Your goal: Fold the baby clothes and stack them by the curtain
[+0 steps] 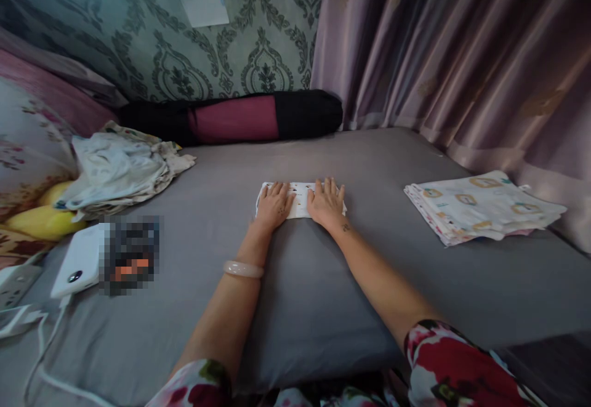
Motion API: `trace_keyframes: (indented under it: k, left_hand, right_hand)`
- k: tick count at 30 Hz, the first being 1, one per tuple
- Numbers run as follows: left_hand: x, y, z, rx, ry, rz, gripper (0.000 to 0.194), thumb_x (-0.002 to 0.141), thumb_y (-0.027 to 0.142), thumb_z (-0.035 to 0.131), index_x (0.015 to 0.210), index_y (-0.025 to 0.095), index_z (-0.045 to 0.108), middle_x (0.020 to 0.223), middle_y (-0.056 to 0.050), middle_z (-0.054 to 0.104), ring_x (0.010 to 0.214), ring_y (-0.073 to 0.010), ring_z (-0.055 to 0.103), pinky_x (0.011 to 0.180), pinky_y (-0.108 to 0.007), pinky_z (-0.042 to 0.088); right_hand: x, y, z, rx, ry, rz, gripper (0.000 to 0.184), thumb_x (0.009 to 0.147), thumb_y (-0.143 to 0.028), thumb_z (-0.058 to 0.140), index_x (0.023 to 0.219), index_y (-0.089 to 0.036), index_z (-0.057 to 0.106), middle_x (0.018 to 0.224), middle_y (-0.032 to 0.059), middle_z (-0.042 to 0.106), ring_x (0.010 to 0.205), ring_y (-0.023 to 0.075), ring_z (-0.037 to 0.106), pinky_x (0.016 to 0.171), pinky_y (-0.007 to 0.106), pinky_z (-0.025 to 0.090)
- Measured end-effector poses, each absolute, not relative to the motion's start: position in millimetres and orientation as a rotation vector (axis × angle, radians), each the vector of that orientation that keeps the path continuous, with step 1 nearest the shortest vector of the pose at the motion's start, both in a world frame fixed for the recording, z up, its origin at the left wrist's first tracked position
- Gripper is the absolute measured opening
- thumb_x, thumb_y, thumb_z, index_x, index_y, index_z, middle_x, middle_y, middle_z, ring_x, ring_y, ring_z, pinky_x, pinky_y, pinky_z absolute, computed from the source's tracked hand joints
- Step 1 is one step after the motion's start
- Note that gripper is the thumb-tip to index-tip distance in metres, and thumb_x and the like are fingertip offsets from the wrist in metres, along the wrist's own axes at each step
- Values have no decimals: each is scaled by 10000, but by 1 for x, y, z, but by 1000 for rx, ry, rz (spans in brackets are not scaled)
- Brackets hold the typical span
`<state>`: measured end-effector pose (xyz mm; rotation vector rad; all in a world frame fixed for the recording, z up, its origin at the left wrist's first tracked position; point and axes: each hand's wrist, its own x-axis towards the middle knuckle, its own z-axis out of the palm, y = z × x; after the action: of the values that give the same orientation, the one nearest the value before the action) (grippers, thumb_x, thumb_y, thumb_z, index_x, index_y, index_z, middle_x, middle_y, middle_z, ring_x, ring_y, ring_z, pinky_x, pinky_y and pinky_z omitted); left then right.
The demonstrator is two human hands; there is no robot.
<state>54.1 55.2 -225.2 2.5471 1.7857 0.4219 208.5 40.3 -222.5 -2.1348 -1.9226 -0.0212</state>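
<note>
A small white printed cloth (299, 199), folded into a narrow rectangle, lies on the grey bed sheet (323, 284) in the middle of the view. My left hand (273, 204) rests flat on its left half, fingers stretched out. My right hand (327, 200) lies flat on its right half, fingers spread. Both palms press down on the cloth; neither grips it. A pale bangle (243, 268) sits on my left wrist.
A stack of folded white printed cloths (482, 207) lies at the right. A heap of unfolded light clothes (120, 170) sits at the left. A black and maroon bolster (240, 116) lies against the patterned wall. A white power bank (79, 260) and cables lie at the left edge; curtains hang at right.
</note>
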Motion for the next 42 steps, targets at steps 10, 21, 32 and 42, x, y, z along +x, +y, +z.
trace_keyframes:
  k: [10, 21, 32, 42]
  left_hand:
    - [46, 61, -230, 2428, 1880, 329, 538, 1002, 395, 227, 1409, 117, 442, 1495, -137, 430, 1424, -283, 312, 1156, -484, 258]
    - [32, 81, -241, 2234, 1735, 651, 409, 929, 295, 421, 1284, 148, 560, 1436, -134, 495, 1337, -242, 443, 1105, -373, 358]
    - [1, 95, -212, 1662, 2110, 530, 292, 806, 280, 604, 1045, 125, 667, 1031, -154, 713, 1011, -260, 654, 818, -305, 486]
    - [6, 111, -208, 1310, 2058, 522, 165, 666, 255, 734, 657, 160, 599, 472, -17, 527, 593, -187, 591, 508, -244, 378]
  right_hand:
    - [213, 44, -228, -2252, -1912, 129, 601, 993, -386, 239, 1466, -36, 362, 1561, 214, 260, 1453, 340, 151, 1129, 568, 140]
    - [249, 66, -208, -2110, -1683, 603, 483, 953, -361, 416, 1368, -123, 480, 1450, 175, 453, 1328, 249, 436, 1061, 340, 363]
    - [307, 81, -201, -2231, -1303, 941, 103, 846, -221, 617, 795, -134, 638, 570, 14, 584, 464, 91, 494, 461, 196, 370]
    - [282, 73, -183, -2224, -1343, 988, 242, 890, -331, 607, 726, -154, 598, 446, -55, 425, 394, 75, 360, 401, 203, 254]
